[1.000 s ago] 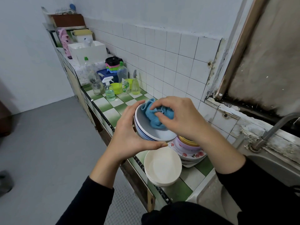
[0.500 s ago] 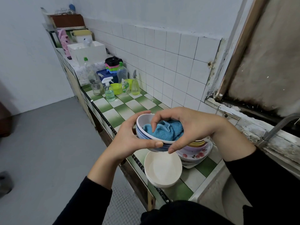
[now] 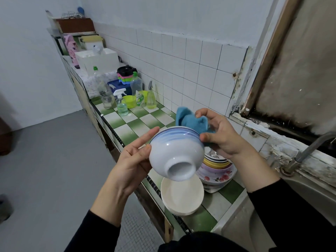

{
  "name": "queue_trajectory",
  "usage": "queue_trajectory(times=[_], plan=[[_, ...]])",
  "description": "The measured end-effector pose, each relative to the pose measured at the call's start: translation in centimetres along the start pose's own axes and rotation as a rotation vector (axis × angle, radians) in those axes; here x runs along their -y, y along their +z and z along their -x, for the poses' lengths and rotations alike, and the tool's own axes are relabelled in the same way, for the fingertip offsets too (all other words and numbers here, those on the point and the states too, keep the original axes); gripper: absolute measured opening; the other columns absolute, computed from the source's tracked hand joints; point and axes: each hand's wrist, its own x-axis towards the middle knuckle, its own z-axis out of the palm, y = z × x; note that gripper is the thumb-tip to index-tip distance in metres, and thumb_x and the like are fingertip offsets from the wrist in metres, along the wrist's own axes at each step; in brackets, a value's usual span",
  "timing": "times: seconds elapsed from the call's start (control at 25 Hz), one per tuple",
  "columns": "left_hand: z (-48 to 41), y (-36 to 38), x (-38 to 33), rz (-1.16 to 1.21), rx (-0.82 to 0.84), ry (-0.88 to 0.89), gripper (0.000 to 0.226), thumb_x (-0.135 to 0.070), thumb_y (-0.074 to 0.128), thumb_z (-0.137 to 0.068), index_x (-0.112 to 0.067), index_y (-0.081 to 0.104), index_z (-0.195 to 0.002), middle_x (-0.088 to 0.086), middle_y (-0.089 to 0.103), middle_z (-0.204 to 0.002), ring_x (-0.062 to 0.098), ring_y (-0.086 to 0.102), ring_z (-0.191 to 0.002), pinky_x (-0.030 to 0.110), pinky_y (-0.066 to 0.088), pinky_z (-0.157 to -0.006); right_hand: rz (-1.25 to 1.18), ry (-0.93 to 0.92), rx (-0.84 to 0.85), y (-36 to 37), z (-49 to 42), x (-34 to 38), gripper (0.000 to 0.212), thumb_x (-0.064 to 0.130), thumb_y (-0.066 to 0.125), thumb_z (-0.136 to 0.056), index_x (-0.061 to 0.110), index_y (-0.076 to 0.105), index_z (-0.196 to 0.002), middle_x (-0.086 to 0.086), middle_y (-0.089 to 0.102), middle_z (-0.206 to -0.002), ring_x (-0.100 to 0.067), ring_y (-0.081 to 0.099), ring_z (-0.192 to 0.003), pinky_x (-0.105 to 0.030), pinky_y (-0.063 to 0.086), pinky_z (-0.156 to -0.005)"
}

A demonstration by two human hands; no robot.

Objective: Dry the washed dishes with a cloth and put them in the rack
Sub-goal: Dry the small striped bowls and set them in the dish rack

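Narrow kitchen here: a long worktop (image 3: 138,122) in green-and-white checker tiles runs from upper left to bottom centre, with a white tiled wall (image 3: 190,70) behind it and grey floor (image 3: 54,160) on the left. There's one sink (image 3: 309,193) lower right with one tap (image 3: 312,144) above it.

Dead centre, one bowl (image 3: 174,150), white with blue bands, is tipped so its foot faces the camera, up in the air over the worktop's front edge. The left hand (image 3: 132,164) grips it, thumb on the side and fingers stretched behind. The right hand (image 3: 223,137) pinches the one blue cloth (image 3: 190,120) at the bowl's rim, thumb against the outside.

Two piles sit just under the bowl: cream plates (image 3: 181,197) (can't count them exactly) and a mixed coloured stack (image 3: 216,168) touching it on the right.

Further back there's a white-topped sprayer (image 3: 121,104), a grey-topped sprayer (image 3: 151,100), one soap bottle (image 3: 136,86), one jar (image 3: 108,100) and one green basin (image 3: 130,102).
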Motion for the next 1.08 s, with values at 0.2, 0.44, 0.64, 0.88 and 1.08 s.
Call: queue_trajectory(times=[0.2,0.44,0.64,0.88,1.08], plan=[[0.0,1.2,-0.7,-0.098,-0.253,0.020,0.037,-0.029,0.084,-0.057,-0.019,0.079,-0.092,0.000,0.076,-0.087,0.008,0.067,-0.068,0.017,0.050,-0.054,0.398,-0.263,-0.520,0.2,0.6,1.0,0.052,0.015,0.086,-0.065,0.033,0.057,-0.104,0.013,0.069,-0.091,-0.006,0.066,-0.091,-0.030,0.055,-0.075],[-0.5,3.3,-0.1,-0.138,-0.353,0.072,0.026,-0.006,0.063,-0.073,-0.008,0.074,-0.097,0.007,0.075,-0.098,0.016,0.069,-0.093,0.025,0.056,-0.082,1.171,-0.571,-0.352,6.3,2.5,-2.6,0.035,0.029,0.069,-0.077,0.032,0.068,-0.112,0.007,0.053,-0.122,-0.019,0.052,-0.113,-0.031,0.046,-0.093],[-0.1,5.6,-0.1,-0.110,-0.399,0.037,0.022,0.000,0.060,-0.086,-0.014,0.074,-0.094,0.002,0.076,-0.096,0.009,0.069,-0.087,0.023,0.054,-0.079,0.907,-0.403,-0.692,3.5,1.2,-3.9,0.028,0.045,0.057,-0.082,0.026,0.067,-0.100,0.004,0.067,-0.110,-0.013,0.062,-0.103,-0.048,0.050,-0.092],[-0.2,6.7,-0.3,-0.030,-0.470,-0.028,0.024,0.006,0.054,-0.087,-0.008,0.074,-0.087,0.005,0.075,-0.080,0.012,0.068,-0.067,0.020,0.054,-0.056,1.276,-0.797,-0.321,6.0,2.8,-5.8,0.025,0.023,0.062,-0.087,0.009,0.073,-0.105,-0.013,0.061,-0.129,-0.029,0.055,-0.124,-0.055,0.041,-0.103],[-0.1,7.3,-0.4,0.041,-0.473,-0.010,0.021,0.001,0.056,-0.089,-0.010,0.071,-0.099,0.005,0.076,-0.094,0.011,0.070,-0.077,0.025,0.057,-0.073,0.818,-0.527,-0.681,3.6,0.7,-4.3,0.028,0.025,0.053,-0.090,0.010,0.071,-0.105,-0.010,0.064,-0.120,-0.022,0.060,-0.117,-0.049,0.049,-0.096]])
